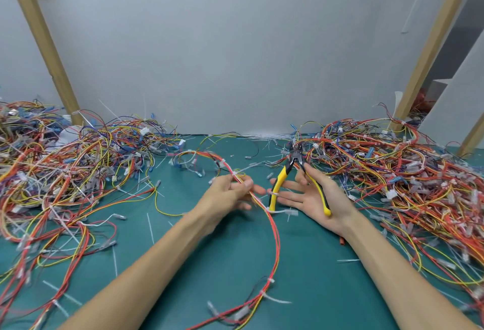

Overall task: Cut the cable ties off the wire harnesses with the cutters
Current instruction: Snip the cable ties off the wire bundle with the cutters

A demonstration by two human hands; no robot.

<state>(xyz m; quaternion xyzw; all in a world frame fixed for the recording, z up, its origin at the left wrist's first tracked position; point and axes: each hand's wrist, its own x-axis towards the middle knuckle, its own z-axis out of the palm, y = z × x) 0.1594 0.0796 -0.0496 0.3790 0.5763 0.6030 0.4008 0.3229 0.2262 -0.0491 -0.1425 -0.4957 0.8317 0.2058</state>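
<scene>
My left hand [231, 191] pinches a harness of red and yellow wires [273, 246] that loops from the mat's middle down toward me. A white cable tie [284, 211] sits on that harness just below my left fingers, its tail pointing right. My right hand [311, 198] lies palm up with fingers stretched out. The yellow-and-black cutters [279, 185] rest across it, handles spread, and my thumb hooks over the right handle. The jaws point away from me toward the right pile. More ties [269, 280] ring the harness lower down.
Big tangles of wire harnesses cover the green mat on the left [60, 170] and the right [408, 172]. Cut tie pieces [150, 227] litter the mat between them. A grey wall and two slanted wooden posts [44, 41] stand behind.
</scene>
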